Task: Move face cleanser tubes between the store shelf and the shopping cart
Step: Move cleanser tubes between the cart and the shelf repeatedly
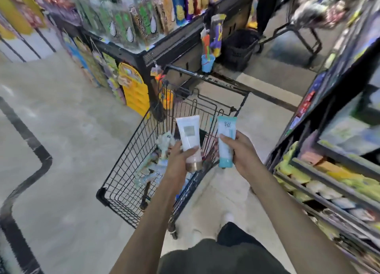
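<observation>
Head view looks down on a black wire shopping cart [131, 171] standing on a pale store floor [67, 130], with both bare forearms reaching out over its near right corner. The left hand [178, 160] is closed around the lower end of a white face cleanser tube [189, 136], fingers curled across the pinkish part just above its gold cap [194, 167]; the tube stands nearly upright, cap end down and flat crimped end up. The right hand [242, 152] grips a light blue face cleanser tube [225, 140] around its middle, thumb laid across the front, the darker turquoise cap [225, 163] pointing down. The two tubes are held side by side, close but apart, above the cart's basket. Inside the basket, toward its left and far part, lies a loose heap of more pale tubes and packets [158, 158], too blurred to count or read. To the right, a dark store shelf [329, 171] runs along the aisle, its lower tiers stocked with yellow, white and orange packs [320, 179], all smeared by motion blur. Beyond the cart stands a black display stand [144, 56] topped with green and white bottles [123, 25], with a yellow hanging card [133, 88] on its near side. A black plastic basket [239, 49] sits on the floor farther back. At the bottom edge are dark shorts [216, 257] and a white shoe [228, 217].
</observation>
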The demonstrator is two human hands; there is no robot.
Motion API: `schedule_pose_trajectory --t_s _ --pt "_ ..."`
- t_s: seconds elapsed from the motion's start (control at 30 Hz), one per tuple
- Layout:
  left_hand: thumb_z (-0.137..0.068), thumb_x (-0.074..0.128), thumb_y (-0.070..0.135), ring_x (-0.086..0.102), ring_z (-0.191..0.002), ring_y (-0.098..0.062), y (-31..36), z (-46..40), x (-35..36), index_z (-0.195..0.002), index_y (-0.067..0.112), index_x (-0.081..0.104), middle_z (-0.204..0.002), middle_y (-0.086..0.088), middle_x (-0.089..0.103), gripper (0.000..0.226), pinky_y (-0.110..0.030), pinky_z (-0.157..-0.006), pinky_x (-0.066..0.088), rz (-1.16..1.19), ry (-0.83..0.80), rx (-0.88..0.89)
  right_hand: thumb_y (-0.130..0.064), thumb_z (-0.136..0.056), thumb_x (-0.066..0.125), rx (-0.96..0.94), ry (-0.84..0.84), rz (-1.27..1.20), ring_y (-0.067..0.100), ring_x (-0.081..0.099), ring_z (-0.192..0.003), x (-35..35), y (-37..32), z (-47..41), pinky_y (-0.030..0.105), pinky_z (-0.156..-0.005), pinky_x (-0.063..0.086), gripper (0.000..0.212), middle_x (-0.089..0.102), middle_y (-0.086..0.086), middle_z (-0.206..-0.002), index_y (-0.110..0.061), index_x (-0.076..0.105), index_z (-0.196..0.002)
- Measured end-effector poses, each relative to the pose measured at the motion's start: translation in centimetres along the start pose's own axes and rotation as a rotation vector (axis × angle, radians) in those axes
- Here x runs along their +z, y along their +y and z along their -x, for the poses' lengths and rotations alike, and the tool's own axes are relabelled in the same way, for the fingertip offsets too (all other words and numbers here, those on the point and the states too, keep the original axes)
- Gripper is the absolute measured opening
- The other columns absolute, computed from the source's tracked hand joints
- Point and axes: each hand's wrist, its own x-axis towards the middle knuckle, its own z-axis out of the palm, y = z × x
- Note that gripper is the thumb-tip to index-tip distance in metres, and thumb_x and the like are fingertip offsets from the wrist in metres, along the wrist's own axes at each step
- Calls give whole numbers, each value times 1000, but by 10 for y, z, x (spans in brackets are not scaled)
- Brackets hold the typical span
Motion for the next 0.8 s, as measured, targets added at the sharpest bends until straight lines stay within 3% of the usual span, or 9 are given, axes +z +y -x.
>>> schedule_pose_trajectory --t_s 0.17,0.23,0.3,0.37,0.4,0.47,0.6,0.73,0.8 --pt "-88 69 0 73 -76 -22 -8 22 66 -124 12 64 -99 -9 77 38 -36 -63 60 -26 -134 -5 -7 -96 67 -128 122 -40 20 68 -69 -65 -16 50 33 -63 60 22 74 13 -92 -4 65 -118" --pt "-89 70 3 74 -77 -25 -16 32 94 -123 12 64 -102 -11 77 36 -33 -54 58 -56 -198 -6 -7 -97 65 -167 158 -48 20 70 -71 -92 -22 71 33 -64 60 23 75 11 -93 -5 65 -120" --pt "-87 74 8 73 -95 -36 -25 42 122 -125 16 64 -113 -14 75 40 -47 -71 62 -65 -265 -10 -6 -96 67 -189 196 -60 22 70 -76 -121 -27 91 34 -67 60 25 76 11 -97 -8 66 -120" --pt "-81 79 12 67 -109 -46 -35 54 153 -127 18 64 -120 -18 72 49 -65 -90 52 -83 -318 -15 -6 -91 73 -201 248 -69 25 72 -83 -151 -31 111 37 -70 60 33 77 12 -104 -11 66 -123" --pt "-79 81 13 66 -110 -47 -40 60 169 -128 17 63 -122 -20 71 52 -66 -94 49 -93 -337 -23 -5 -89 76 -210 273 -73 27 73 -85 -167 -32 122 37 -71 59 37 77 14 -106 -12 66 -124" --pt "-80 79 11 68 -106 -41 -52 77 203 -127 16 63 -123 -22 70 50 -60 -93 51 -110 -368 -35 -3 -86 78 -231 310 -86 28 73 -87 -200 -35 146 36 -72 59 43 76 14 -110 -12 65 -126" --pt "-88 73 6 70 -98 -34 -80 114 266 -124 19 64 -118 -18 73 40 -42 -71 59 -124 -456 -43 -2 -86 77 -272 356 -95 23 73 -88 -261 -41 198 34 -69 58 43 77 10 -112 -13 66 -125" --pt "-89 73 7 70 -98 -30 -110 152 321 -128 20 63 -116 -12 74 43 -46 -79 57 -151 -515 -57 -8 -86 80 -271 433 -97 27 71 -90 -321 -45 242 48 -87 57 38 77 12 -108 -21 68 -119" --pt "-89 73 6 70 -98 -25 -122 167 346 -129 20 62 -116 -9 75 44 -41 -76 59 -152 -548 -50 -10 -87 79 -280 467 -104 28 71 -90 -348 -48 262 49 -86 59 35 77 12 -106 -23 68 -118"
